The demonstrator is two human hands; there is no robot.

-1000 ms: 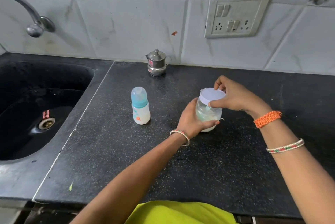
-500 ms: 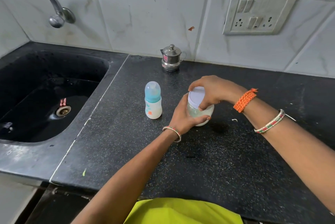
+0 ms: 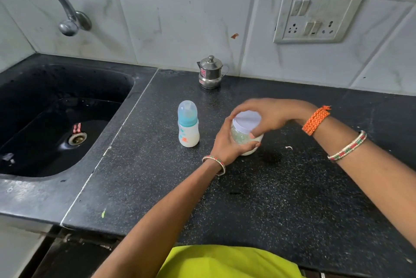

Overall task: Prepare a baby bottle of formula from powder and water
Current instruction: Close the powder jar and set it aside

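At frame centre the right hand [image 3: 265,115] has turned further round the white lid [image 3: 247,120], fingers clamped on it, while the left hand [image 3: 227,142] grips the powder jar [image 3: 244,142], so the unscrewing looks underway.

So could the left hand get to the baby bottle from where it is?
Probably yes. The left hand grips the jar, and the baby bottle stands just to its left on bare counter, nothing between. It would have to let go of the jar first.

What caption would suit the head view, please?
Left hand steadies the jar while right hand grips its lid; bottle stands capped.
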